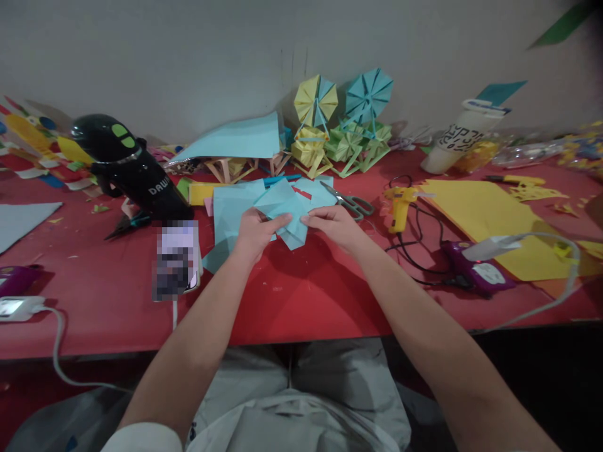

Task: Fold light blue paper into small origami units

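Clock directions from the folded blue paper (291, 207), 12 = toward the wall.

Folded blue paper: mid-counter, held between both hands, several creased flaps showing. Left hand (254, 233) on its 9 o'clock side, grip closed, thumb on top, fingers mostly hidden. Right hand (335, 225) on its 3 o'clock side, grip pinched at the edge, thumb and index nearly together.

Around it on the red counter (306, 307):
- 9: blue sheets (228, 210), flat, just beside and reaching behind.
- 2 to 3: scissors (355, 204), near the right hand.
- 3: yellow glue gun (399, 210), then yellow sheets (480, 220) further out.
- Between 3 and 4: purple power strip (478, 270), white plug in it.
- Just past 8: phone (176, 257), screen blurred.
- Between 9 and 10: black tumbler (134, 166), looks tilted.
- 12 and 1: yellow-and-blue paper wheel (315, 100), blue paper wheel (369, 94), both above folded bases.
- 2: white cup (461, 138).
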Tool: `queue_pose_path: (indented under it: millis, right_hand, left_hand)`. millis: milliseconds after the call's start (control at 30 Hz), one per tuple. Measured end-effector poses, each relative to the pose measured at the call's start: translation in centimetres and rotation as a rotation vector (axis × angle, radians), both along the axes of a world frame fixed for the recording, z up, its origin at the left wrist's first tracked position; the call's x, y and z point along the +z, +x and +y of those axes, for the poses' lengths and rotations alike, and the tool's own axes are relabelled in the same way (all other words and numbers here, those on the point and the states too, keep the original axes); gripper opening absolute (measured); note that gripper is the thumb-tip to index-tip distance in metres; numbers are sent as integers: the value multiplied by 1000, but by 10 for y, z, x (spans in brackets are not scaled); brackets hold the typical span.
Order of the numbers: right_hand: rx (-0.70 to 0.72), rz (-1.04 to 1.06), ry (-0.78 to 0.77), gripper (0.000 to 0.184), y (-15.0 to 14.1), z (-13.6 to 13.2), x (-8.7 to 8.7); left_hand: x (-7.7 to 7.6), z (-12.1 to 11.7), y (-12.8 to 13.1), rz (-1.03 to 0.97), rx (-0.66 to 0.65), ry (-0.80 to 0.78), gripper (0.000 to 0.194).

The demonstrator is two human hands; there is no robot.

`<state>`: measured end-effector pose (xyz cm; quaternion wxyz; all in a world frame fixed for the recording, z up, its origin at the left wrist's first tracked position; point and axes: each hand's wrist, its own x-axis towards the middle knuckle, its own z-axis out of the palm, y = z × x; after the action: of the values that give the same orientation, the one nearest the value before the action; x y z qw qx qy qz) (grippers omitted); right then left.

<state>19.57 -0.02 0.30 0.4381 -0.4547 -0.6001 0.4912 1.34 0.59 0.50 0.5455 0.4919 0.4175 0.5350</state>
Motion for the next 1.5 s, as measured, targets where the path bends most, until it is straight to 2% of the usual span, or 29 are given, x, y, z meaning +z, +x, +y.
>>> queue_pose_path:
  millis: [167,333,467,633,800,967,1133,1233,1400,1500]
  right_hand:
    - [0,33,26,36,-3,-2,1]
    - [-36,-19,68,45,-6,-3,0]
    - [-28,-22,129,45,-3,-2,3]
    - [-10,-12,132,46,0,-1,8]
    - [-10,-22,88,50,2,-3,13]
    - [-4,24,46,45,5,-4,14]
    - [-21,65,38,42,11,-1,12]
    - [-46,74,7,43,13,-1,11]
    - [-36,56,-28,43,12,0,9]
    - [-54,21,16,42,12,1,7]
  left_hand:
    - [2,-1,0,132,99,56,27]
    - [1,-2,1,133,91,52,31]
    - [2,0,-1,42,21,8,33]
    - [6,1,-3,-15,-23,-42,43]
    - [8,1,-10,-25,-114,-84,39]
    - [9,2,-17,-70,-137,-119,34]
    - [16,1,-23,-114,-257,-147,26]
    - [19,-1,-26,-119,-246,-132,34]
    - [20,-5,-24,21,-302,-73,57]
    - [15,-3,-23,27,-281,-80,57]
